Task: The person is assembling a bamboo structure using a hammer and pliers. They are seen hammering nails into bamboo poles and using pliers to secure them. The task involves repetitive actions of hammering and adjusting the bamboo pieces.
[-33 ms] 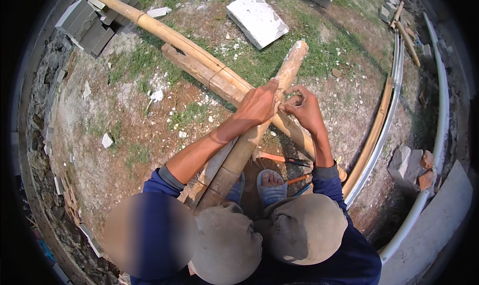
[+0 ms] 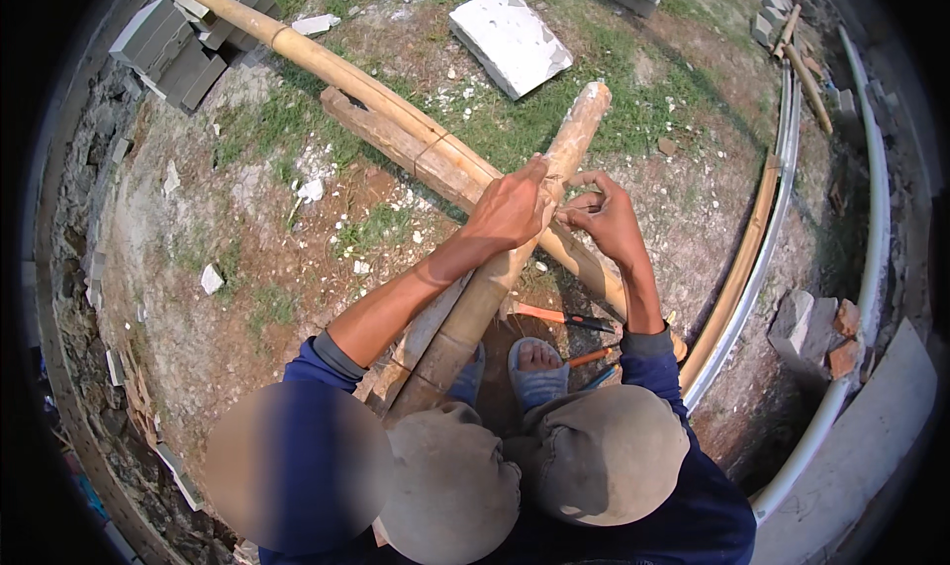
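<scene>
A thick bamboo pole point(image 2: 569, 144) slants up from my lap and crosses a long, thinner bamboo pole point(image 2: 327, 65) lying on the ground. My left hand point(image 2: 510, 209) wraps over the thick pole at the crossing. My right hand point(image 2: 609, 219) is just to its right, with its fingertips pinched together against the pole's side. What they pinch is too small to tell. A rough wooden plank point(image 2: 381, 130) lies along the long pole.
Orange-handled tools point(image 2: 559, 318) lie by my sandalled foot point(image 2: 539, 367). A white slab point(image 2: 510, 41) and grey blocks point(image 2: 168, 50) sit at the back. Curved pipes point(image 2: 782, 219) and broken bricks point(image 2: 821, 323) line the right side. The ground is dirt with patchy grass.
</scene>
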The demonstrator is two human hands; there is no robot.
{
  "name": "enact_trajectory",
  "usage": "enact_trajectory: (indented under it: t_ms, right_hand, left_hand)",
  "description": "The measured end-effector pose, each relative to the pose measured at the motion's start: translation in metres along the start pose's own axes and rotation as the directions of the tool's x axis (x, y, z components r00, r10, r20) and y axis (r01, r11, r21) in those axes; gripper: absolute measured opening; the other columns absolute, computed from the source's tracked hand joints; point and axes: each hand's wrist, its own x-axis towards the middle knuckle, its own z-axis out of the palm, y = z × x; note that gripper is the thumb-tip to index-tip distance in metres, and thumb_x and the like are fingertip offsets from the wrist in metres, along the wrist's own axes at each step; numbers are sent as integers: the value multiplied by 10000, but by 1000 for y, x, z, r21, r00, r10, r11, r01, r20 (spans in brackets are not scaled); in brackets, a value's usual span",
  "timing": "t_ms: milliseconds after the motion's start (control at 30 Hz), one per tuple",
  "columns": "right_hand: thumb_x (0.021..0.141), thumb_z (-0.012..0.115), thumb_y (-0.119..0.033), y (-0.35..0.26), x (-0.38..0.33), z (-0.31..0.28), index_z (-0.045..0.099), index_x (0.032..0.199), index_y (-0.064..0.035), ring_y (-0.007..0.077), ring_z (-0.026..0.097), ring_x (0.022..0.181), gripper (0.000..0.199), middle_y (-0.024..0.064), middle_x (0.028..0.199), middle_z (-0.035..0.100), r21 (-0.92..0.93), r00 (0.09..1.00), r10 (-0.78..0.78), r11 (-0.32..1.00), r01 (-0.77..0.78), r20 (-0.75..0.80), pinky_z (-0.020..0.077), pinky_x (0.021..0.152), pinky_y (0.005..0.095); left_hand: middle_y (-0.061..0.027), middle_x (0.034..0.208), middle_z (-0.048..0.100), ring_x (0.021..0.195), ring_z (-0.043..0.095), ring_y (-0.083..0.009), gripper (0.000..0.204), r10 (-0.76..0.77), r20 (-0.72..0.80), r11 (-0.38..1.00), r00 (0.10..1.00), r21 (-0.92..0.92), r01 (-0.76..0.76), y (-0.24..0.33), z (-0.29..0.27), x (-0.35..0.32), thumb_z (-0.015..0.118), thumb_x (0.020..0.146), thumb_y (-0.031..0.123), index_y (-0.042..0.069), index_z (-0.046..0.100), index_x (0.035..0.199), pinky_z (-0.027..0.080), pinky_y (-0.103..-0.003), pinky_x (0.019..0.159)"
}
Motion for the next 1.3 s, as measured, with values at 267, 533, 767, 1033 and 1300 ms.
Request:
enact_trajectory:
  t_ms: [267, 533, 767, 1033, 1300]
  right_hand:
    - [914, 698, 114, -1, -2, -5, 582, 1301, 54, 192, 769, 916, 408, 172, 1008, 785, 71, 999, 24, 997, -26, 24, 632, 830, 308]
    - [946, 706, 89, 21, -25, 25, 580, 1278, 46, 171, 747, 984, 358, 156, 1046, 781, 112, 962, -160, 976, 188, -221, 620, 857, 294]
    - [908, 822, 2, 40, -27, 47, 623, 1245, 35, 123, 663, 958, 393, 82, 1067, 695, 204, 880, -94, 956, 210, -465, 595, 840, 272]
    - [906, 833, -27, 34, -11, 25, 744, 1081, 27, 97, 686, 873, 204, 46, 1018, 751, 153, 974, 88, 987, -56, -209, 555, 762, 243]
    - [855, 789, 38, 1, -23, 23, 758, 1017, -58, 320, 676, 1017, 191, 95, 1030, 743, -615, 765, -644, 603, 508, 0, 548, 907, 397]
  left_hand:
    - [-293, 1528, 523, 1318, 590, -405, 483, 129, 133, 956, 983, 246, -158, -1, 12, -4, 625, 922, 116, -98, 607, 1354, 468, -465, 1130]
    - [-310, 1488, 529, 1283, 582, -395, 697, 205, 92, 901, 974, 371, -225, 5, 10, -11, 755, 861, 245, -133, 535, 1403, 451, -446, 1121]
    - [-239, 1398, 583, 1290, 581, -350, 699, 195, 18, 917, 981, 352, -189, 8, 17, -14, 753, 845, 218, -118, 526, 1415, 457, -416, 1114]
    - [-238, 1439, 554, 1316, 557, -361, 762, 183, 26, 922, 983, 342, -180, 5, 24, -10, 774, 853, 248, -66, 480, 1481, 433, -448, 1135]
    - [-188, 1475, 581, 1332, 550, -323, 562, 191, 98, 812, 977, 543, -213, 9, 3, -14, 669, 912, 246, -51, 609, 1386, 413, -474, 1146]
